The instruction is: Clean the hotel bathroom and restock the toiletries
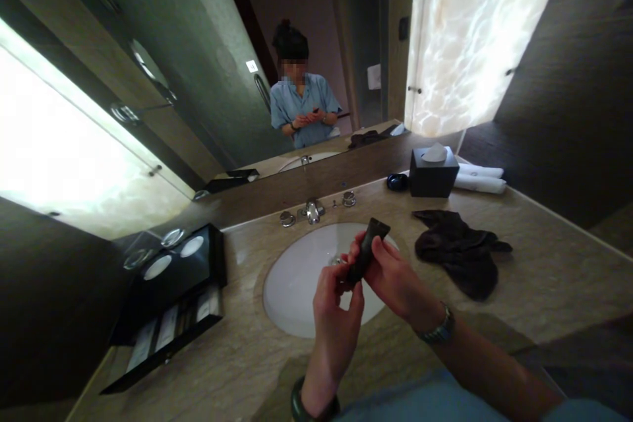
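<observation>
Black tray point(198, 257): sits at the far left of the marble counter point(544, 257), with round dishes on top and flat packets in the open drawer below.
Taps point(312, 210): chrome spout and two knobs, behind the sink.
Sink point(291, 283): white oval basin set into the counter, directly under both hands.
Left hand point(336, 313): raised over the basin, wrist bent back, a dark bangle on the forearm; thumb and forefinger are pinched together on the lower end of the dark tube, where a cap would likely be.
Dark tube point(366, 249): small and slim, held tilted above the sink between both hands, flat crimped end pointing up and away.
Right hand point(395, 280): comes in from the right with a metal watch on the wrist; fingers wrapped around the tube's middle, clamped on it and steadying it.
Doing it well: judging by the grips, the right hand should hold the body firm without squeezing while the left turns only the end, keeping the tube over the basin so any drip lands there.
Dark cloth point(459, 247): crumpled on the counter, just right of the sink.
Tissue box point(432, 171): black, near the mirror, with rolled white towels point(479, 178) beside it.
</observation>
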Demonstrator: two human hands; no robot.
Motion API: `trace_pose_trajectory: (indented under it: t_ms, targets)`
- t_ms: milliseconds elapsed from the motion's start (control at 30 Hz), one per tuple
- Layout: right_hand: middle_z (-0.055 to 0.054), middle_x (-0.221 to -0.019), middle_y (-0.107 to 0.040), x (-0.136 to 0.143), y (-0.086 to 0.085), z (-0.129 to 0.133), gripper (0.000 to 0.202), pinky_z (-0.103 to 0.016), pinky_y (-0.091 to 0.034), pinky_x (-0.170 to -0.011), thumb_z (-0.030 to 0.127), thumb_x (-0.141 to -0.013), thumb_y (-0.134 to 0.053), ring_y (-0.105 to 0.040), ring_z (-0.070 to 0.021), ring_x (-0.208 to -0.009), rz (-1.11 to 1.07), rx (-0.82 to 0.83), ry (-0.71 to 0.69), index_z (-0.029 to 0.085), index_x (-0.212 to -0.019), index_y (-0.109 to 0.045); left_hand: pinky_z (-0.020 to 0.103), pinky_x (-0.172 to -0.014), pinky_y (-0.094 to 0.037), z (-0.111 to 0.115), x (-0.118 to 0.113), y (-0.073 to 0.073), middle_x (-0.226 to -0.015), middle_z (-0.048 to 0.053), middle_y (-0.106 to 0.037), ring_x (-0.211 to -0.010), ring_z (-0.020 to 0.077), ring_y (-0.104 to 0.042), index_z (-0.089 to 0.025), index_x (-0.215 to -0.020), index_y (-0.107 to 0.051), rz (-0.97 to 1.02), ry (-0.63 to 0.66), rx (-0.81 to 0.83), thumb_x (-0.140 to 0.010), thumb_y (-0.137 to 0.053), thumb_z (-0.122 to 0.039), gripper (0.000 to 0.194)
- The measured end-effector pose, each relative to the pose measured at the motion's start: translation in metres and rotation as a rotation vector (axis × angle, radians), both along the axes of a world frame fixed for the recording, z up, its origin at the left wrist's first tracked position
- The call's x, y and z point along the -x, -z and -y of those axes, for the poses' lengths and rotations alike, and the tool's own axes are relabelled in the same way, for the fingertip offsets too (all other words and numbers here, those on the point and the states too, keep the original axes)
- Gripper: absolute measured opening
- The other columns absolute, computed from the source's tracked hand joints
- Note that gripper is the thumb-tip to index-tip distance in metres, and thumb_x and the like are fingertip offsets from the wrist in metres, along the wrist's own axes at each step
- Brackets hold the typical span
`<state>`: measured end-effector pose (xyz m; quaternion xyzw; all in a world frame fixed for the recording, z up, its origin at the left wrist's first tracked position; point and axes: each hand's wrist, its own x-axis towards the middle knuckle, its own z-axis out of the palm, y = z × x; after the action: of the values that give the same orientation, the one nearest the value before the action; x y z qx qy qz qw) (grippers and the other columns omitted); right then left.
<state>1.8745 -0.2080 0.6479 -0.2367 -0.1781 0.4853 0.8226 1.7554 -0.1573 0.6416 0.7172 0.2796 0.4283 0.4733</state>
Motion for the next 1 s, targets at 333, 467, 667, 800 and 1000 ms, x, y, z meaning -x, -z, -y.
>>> trace_pose_trajectory:
  t_ms: [333, 467, 667, 800, 1000]
  targets:
    - [0.003, -0.075, -0.061, -0.02, 0.051, -0.045, 0.06, -0.035, -0.053, -0.074, 0.064, -0.067, -0.096, -0.056, -0.0139, -0.069, -0.051, 0.114, 0.013, 0.019, -0.093, -0.065, 0.038, -0.087, -0.056, -0.037, -0.017, 0.054, -0.099, 0.01, -0.077, -0.095, 0.0244, -0.071, -0.018, -0.1, -0.071, -0.089, 0.006, -0.079, -0.072, -0.05, -0.002, 0.039]
    - [-0.001, -0.08, -0.069, -0.039, 0.07, -0.053, 0.062, -0.035, -0.053, -0.074, 0.063, -0.068, -0.094, -0.064, -0.0175, -0.073, 0.111, 0.175, 0.013, 0.019, -0.1, -0.066, 0.043, -0.096, -0.054, -0.056, -0.008, 0.079, -0.12, 0.011, -0.08, -0.115, 0.0286, -0.072, -0.02, -0.112, -0.079, -0.109, 0.088, 0.208, -0.065, -0.055, -0.007, 0.054]
    - [-0.006, -0.087, -0.077, -0.038, 0.089, -0.063, 0.048, -0.036, -0.054, -0.077, 0.063, -0.079, -0.082, -0.07, -0.022, -0.08, 0.375, 0.241, -0.004, 0.021, -0.096, -0.069, 0.044, -0.099, -0.051, -0.073, -0.022, 0.086, -0.108, 0.012, -0.083, -0.104, 0.0285, -0.073, -0.017, -0.102, -0.083, -0.155, 0.14, 0.384, -0.073, -0.079, -0.032, 0.032]
    - [-0.009, -0.101, -0.079, -0.032, 0.092, -0.069, 0.039, -0.044, -0.056, -0.094, 0.057, -0.087, -0.074, -0.072, -0.0252, -0.095, 0.541, 0.24, -0.032, 0.021, -0.101, -0.073, 0.039, -0.087, -0.054, -0.083, -0.037, 0.08, -0.094, 0.011, -0.083, -0.09, 0.0262, -0.073, -0.016, -0.09, -0.082, -0.158, 0.199, 0.327, -0.072, -0.079, -0.032, 0.024]
    - [-0.01, -0.143, -0.069, -0.085, 0.087, -0.049, 0.047, -0.057, -0.037, -0.125, 0.047, -0.09, -0.072, -0.058, -0.0317, -0.138, 1.048, 0.308, 0.072, 0.028, -0.133, -0.074, 0.034, -0.076, -0.055, -0.096, -0.041, 0.083, -0.083, 0.007, -0.08, -0.075, 0.0198, -0.07, -0.014, -0.089, -0.077, -0.084, 0.203, 0.483, -0.06, -0.086, -0.03, 0.034]
